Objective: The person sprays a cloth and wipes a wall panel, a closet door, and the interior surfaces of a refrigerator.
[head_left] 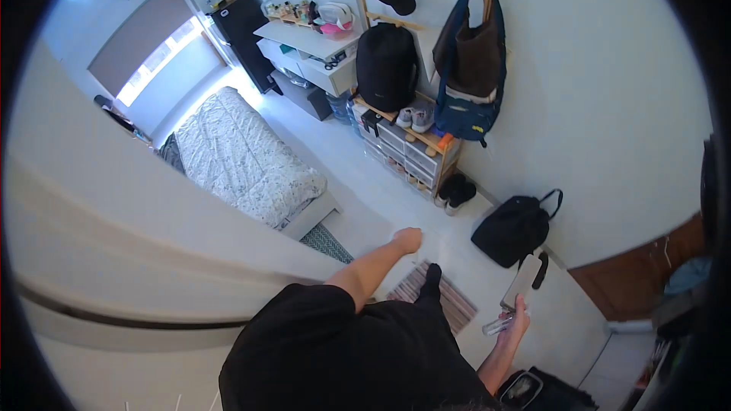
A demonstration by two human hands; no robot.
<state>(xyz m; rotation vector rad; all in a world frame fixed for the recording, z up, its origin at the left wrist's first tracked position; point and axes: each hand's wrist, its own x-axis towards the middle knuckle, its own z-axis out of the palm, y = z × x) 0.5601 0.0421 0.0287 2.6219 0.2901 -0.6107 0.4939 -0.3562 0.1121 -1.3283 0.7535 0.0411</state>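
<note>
My left hand (409, 240) is held out in front of my body, its fingers curled closed above the pale floor; whatever it holds, if anything, is hidden. On the right, my right hand (518, 320) grips a flat light-grey object (521, 281) that points away from me. A small clear, shiny item (496, 326) is in the same hand, below the grey one. Just beyond the grey object, a black bag (515, 230) lies on the floor by the wall. My foot in a black sock is on a striped mat (454, 306).
A bed (236, 156) stands at the left beyond a pale wall edge. A wooden rack (449, 164) carries a black backpack (387, 67), shoes and a hanging blue bag (466, 118). Dark shoes (457, 194) sit beside it. A dark container (521, 390) is at the lower right.
</note>
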